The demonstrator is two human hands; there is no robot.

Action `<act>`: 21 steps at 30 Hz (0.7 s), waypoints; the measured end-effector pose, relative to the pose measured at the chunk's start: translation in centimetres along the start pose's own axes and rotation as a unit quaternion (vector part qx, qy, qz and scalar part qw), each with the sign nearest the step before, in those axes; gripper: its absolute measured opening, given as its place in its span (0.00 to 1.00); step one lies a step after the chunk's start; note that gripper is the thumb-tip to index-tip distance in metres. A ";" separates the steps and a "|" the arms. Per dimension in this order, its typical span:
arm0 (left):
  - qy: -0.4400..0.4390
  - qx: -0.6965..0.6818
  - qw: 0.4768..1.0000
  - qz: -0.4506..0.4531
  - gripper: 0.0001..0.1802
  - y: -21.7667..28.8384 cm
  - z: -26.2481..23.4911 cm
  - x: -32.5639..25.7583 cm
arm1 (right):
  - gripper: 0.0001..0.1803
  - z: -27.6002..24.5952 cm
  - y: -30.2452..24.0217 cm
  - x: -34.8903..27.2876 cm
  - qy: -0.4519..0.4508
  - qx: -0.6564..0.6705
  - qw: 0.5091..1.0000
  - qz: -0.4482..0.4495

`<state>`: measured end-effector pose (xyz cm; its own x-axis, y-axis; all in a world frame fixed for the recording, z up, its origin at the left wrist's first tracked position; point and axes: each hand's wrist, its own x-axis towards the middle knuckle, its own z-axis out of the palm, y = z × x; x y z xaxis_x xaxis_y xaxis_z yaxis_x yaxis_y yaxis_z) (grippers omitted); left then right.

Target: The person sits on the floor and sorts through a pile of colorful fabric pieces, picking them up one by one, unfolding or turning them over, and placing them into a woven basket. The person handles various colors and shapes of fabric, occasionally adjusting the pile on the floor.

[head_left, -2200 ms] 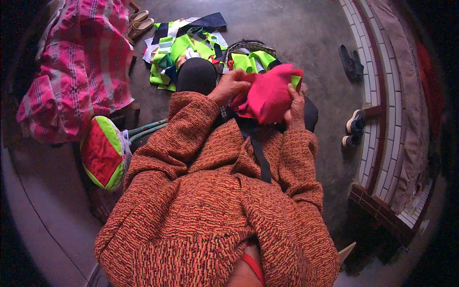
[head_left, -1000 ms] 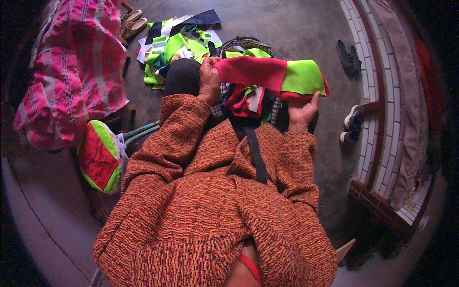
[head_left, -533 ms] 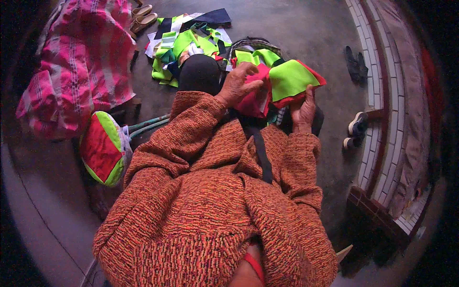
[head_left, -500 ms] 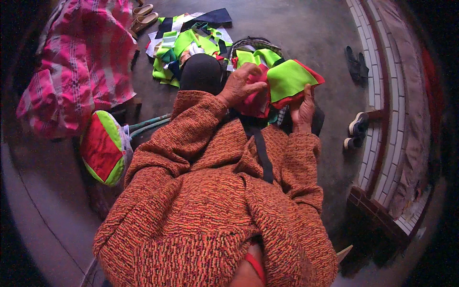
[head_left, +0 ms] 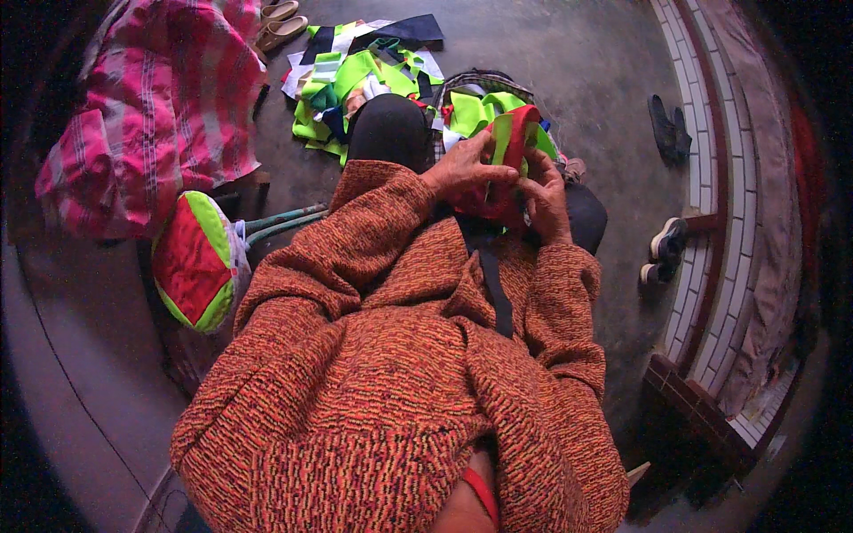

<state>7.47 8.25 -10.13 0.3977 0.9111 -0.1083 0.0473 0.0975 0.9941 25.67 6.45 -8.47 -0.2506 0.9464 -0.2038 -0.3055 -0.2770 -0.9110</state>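
In front of my lap, between my knees, I hold red and lime-green fabric pieces [head_left: 524, 133] up, folded so that a narrow lime strip shows against the red. My left hand [head_left: 464, 167] grips their left edge, thumb stretched toward the right hand. Fingers of my right hand [head_left: 547, 201] are closed around the right edge, thumb pointing inward. More red cloth [head_left: 491, 206] hangs below my hands over my lap. Just beyond is a checked cloth bag [head_left: 493, 80] holding lime-green scraps [head_left: 480, 107].
A heap of lime, white and dark fabric scraps [head_left: 355, 80] lies on the floor beyond my left knee. To my left are a red-and-lime padded piece [head_left: 188, 262] and a pink checked cloth [head_left: 169, 115]. Shoes [head_left: 665, 249] stand by the white-brick ledge [head_left: 715, 258] at right.
The broad lime face has turned and folded, so more red shows. My right hand has moved slightly left, closer to my left hand. The view has shifted a little.
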 end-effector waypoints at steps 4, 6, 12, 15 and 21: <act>-0.025 -0.108 0.993 -0.028 0.22 -2.6 -0.7 0.6 | 0.26 -0.7 0.7 0.3 0.031 -0.016 0.999 -0.003; -0.032 -0.151 0.988 -0.011 0.18 -4.1 -0.8 1.0 | 0.27 -1.0 0.8 0.4 0.055 -0.010 0.998 -0.022; -0.014 -0.195 0.977 -0.082 0.18 -3.1 -1.4 0.8 | 0.21 -1.0 0.4 0.5 0.087 0.059 0.994 -0.039; -0.015 -0.198 0.971 -0.136 0.22 -1.1 -1.1 0.8 | 0.20 -1.5 1.1 0.5 0.063 0.016 0.997 -0.049; -0.074 -0.139 0.983 -0.094 0.24 -0.2 -0.5 -0.3 | 0.19 0.2 0.1 0.0 0.042 -0.125 0.991 0.005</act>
<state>6.90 8.13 -10.30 0.5359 0.8002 -0.2691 -0.1113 0.3829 0.9170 25.45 6.37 -8.50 -0.1712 0.9572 -0.2335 -0.0639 -0.2473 -0.9668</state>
